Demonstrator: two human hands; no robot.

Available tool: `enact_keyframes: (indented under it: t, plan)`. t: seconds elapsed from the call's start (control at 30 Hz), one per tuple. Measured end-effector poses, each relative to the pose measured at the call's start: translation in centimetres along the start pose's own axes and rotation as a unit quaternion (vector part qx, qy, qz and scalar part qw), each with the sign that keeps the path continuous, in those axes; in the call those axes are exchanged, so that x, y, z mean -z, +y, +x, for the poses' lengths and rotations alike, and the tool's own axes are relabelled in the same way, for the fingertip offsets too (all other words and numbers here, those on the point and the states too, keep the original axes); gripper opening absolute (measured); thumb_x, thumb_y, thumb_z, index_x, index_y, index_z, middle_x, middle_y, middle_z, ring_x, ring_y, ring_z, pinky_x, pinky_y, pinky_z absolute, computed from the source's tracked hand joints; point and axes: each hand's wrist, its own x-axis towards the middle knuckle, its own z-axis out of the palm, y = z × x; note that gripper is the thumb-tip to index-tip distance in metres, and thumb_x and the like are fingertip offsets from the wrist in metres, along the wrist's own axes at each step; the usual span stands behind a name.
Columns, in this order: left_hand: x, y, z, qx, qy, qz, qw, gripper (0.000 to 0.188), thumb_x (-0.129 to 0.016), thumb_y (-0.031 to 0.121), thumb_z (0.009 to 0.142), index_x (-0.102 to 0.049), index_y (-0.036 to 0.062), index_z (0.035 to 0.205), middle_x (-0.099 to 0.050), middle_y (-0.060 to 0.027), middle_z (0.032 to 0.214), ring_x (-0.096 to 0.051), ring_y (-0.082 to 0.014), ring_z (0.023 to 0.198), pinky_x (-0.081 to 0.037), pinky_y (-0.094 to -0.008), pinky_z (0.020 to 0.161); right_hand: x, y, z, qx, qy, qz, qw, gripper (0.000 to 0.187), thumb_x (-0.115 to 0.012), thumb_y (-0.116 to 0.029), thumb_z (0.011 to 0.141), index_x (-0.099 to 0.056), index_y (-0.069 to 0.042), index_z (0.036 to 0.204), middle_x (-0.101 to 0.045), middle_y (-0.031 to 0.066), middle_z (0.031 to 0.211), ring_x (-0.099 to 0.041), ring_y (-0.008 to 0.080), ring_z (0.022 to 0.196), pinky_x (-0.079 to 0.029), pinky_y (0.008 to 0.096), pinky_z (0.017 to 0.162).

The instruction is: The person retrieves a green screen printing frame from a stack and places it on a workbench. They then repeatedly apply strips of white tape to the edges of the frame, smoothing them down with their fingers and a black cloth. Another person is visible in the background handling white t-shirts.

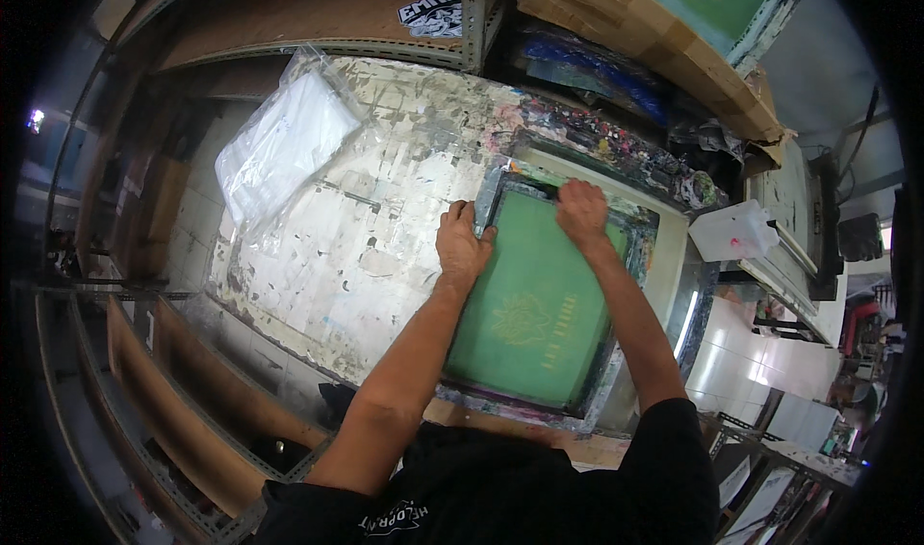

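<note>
Both my hands press flat on the big green mesh printing screen [534,304]: left hand [462,246] open on its edge, right hand [582,210] curled on top.

Counted: two hands, left [462,246] and right [581,210]; one green screen frame [534,314]; one plastic bag [284,145] at 10 o'clock; one white jug [733,230] at 3 o'clock.

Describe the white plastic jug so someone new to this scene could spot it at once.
Start at the paint-stained worktable, where both hands rest on a green screen-printing frame. Look past the frame's right edge to the small side surface there. The white plastic jug lies there on its side, boxy and translucent white, the only plain pale container among dark, ink-smeared clutter.
</note>
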Motion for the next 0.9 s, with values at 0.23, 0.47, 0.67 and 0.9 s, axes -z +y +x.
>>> enact_keyframes:
  t: [0.23, 0.47, 0.67, 0.9]
  plan:
    - [-0.3, 0.0, 0.0, -0.001, 0.003, -0.002, 1.000, 0.060, -0.080, 0.021, 0.071, -0.058, -0.0020, 0.122, -0.055, -0.0172, 0.126, -0.053, -0.0357, 0.112, -0.046, -0.0414, 0.095, 6.7, 7.6, -6.7, -0.119, -0.150, -0.114, 0.975, 0.016, -0.062, -0.005, 0.063, -0.062, -0.005, 0.078, -0.061, 0.0099, 0.085, -0.062, 0.0286, 0.077, -0.049, 0.0425, 0.067]
    - [-0.3, -0.2, 0.1, 0.006, 0.008, -0.012, 1.000, 0.055, -0.080, 0.020, 0.070, -0.059, -0.0016, 0.117, -0.056, -0.0166, 0.122, -0.054, -0.0359, 0.112, -0.046, -0.0420, 0.095, 6.7, 5.0, -4.5, -0.104, -0.074, -0.016, 0.992, 0.017, -0.064, -0.009, 0.073, -0.067, -0.005, 0.090, -0.061, 0.0086, 0.087, -0.063, 0.0279, 0.081, -0.052, 0.0396, 0.072]
    - [-0.1, 0.1, 0.1, 0.007, 0.012, -0.019, 1.000, 0.055, -0.080, 0.019, 0.069, -0.060, -0.0014, 0.116, -0.057, -0.0166, 0.122, -0.055, -0.0361, 0.111, -0.046, -0.0421, 0.094, 2.3, -3.6, 2.8, 0.006, 0.024, 0.117, 0.993, 0.027, -0.062, -0.006, 0.073, -0.067, -0.007, 0.099, -0.060, 0.0062, 0.096, -0.059, 0.0261, 0.095, -0.051, 0.0367, 0.079]
    - [-0.2, 0.1, -0.1, -0.002, 0.021, -0.016, 1.000, 0.056, -0.080, 0.019, 0.069, -0.060, -0.0014, 0.116, -0.057, -0.0171, 0.121, -0.054, -0.0359, 0.113, -0.046, -0.0412, 0.095, -2.4, -4.4, 4.4, 0.033, 0.064, 0.085, 0.994, 0.028, -0.062, -0.005, 0.067, -0.066, -0.003, 0.095, -0.059, 0.0107, 0.101, -0.057, 0.0324, 0.103, -0.049, 0.0436, 0.088]
